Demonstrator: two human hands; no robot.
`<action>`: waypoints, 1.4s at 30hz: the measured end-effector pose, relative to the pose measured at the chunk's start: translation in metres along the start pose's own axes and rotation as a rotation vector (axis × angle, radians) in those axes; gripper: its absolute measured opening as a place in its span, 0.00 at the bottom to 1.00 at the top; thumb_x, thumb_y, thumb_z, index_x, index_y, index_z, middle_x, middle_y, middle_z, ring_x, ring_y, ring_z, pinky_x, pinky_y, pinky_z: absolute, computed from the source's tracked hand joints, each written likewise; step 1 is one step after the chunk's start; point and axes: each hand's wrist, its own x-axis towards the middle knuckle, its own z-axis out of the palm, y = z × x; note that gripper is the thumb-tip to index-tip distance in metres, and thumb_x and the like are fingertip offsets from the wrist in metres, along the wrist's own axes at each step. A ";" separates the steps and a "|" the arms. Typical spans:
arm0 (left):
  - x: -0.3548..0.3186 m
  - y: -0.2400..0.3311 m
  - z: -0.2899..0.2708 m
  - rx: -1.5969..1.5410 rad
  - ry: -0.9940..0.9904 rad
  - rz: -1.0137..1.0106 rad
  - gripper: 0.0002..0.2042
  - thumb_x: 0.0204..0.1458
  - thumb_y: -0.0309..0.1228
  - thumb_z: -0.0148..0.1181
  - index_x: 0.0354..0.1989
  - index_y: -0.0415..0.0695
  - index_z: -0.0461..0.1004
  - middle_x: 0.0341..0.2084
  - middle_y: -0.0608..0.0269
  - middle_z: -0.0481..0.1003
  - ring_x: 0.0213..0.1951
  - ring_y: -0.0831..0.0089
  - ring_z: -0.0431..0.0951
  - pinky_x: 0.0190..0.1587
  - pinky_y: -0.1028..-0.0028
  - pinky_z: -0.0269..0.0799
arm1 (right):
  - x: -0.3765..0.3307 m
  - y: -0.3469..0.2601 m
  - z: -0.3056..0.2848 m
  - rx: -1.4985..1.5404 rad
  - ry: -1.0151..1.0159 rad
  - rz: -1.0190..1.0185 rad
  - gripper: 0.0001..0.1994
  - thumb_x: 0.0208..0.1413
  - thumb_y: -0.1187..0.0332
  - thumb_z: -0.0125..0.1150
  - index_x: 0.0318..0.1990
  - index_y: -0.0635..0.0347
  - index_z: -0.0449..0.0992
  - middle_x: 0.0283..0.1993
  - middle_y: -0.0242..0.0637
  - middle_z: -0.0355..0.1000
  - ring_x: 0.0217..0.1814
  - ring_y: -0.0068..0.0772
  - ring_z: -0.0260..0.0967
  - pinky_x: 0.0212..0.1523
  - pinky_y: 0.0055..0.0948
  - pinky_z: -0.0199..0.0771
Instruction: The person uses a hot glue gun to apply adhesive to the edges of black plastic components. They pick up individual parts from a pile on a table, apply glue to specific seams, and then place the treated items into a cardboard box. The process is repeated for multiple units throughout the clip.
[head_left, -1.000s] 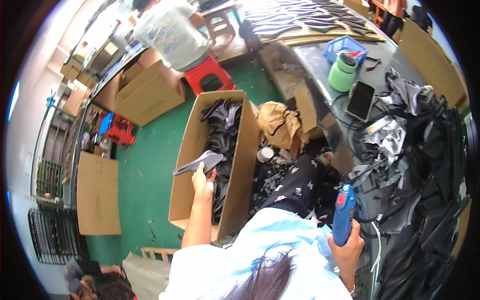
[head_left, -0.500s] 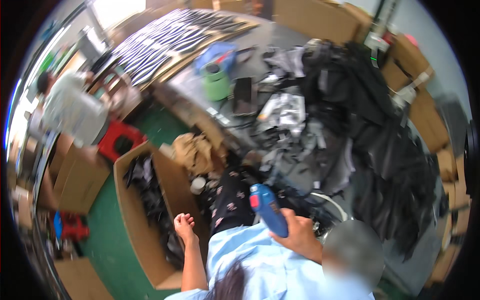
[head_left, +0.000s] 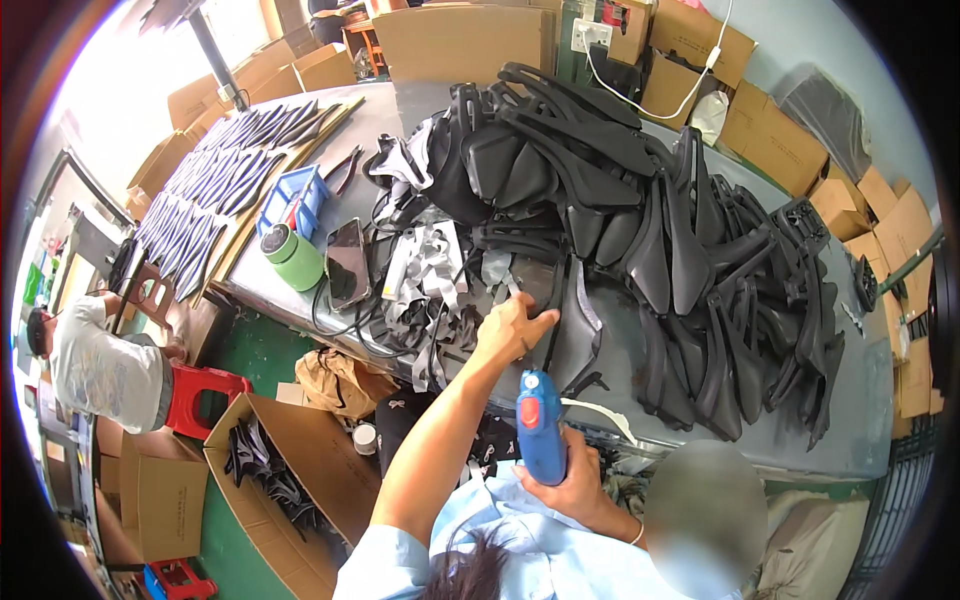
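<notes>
My right hand (head_left: 575, 485) is wrapped round a blue handheld power tool (head_left: 543, 430) with a red button, held upright close to my body; its working end is not plain to see. Stretched out over the table, my left hand (head_left: 515, 330) is closed, its thumb by the edge of a long black saddle-shaped part (head_left: 580, 335) with a grey rim. What its fingers hold, if anything, is hidden. Past it lies a large heap of black saddle-shaped parts (head_left: 600, 190). Grey and white offcut strips (head_left: 430, 270) lie left of the hand.
A green jar (head_left: 292, 258), a phone (head_left: 348, 262) and a blue basket (head_left: 294, 200) stand on the metal table's left. Rows of dark parts cover a board (head_left: 215, 185) beyond. An open carton (head_left: 290, 455) with black scraps sits on the floor. A seated person (head_left: 110, 350) is at far left.
My left hand has gone from beside the carton up and right to the black parts on the table. The view has swung toward the table. The blue tool stays in my right hand.
</notes>
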 end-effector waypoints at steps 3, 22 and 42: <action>-0.011 0.025 -0.026 -0.261 -0.214 -0.264 0.26 0.48 0.46 0.60 0.49 0.36 0.71 0.38 0.53 0.76 0.36 0.65 0.76 0.39 0.66 0.70 | 0.000 0.011 -0.010 0.031 0.111 0.126 0.30 0.38 0.65 0.74 0.46 0.69 0.64 0.29 0.44 0.74 0.28 0.37 0.76 0.33 0.32 0.76; -0.022 0.009 -0.003 -0.121 0.415 0.199 0.23 0.51 0.36 0.59 0.51 0.37 0.63 0.46 0.46 0.69 0.48 0.51 0.71 0.50 0.62 0.66 | 0.044 0.037 -0.028 0.183 0.390 0.354 0.24 0.47 0.68 0.69 0.46 0.64 0.61 0.30 0.37 0.72 0.30 0.25 0.72 0.33 0.25 0.74; -0.128 -0.014 -0.047 -0.164 -0.199 -0.118 0.20 0.49 0.33 0.61 0.47 0.33 0.70 0.37 0.47 0.76 0.41 0.65 0.77 0.45 0.70 0.69 | 0.062 0.021 -0.041 0.246 0.177 0.382 0.30 0.41 0.57 0.74 0.45 0.67 0.64 0.32 0.38 0.74 0.31 0.26 0.72 0.35 0.25 0.73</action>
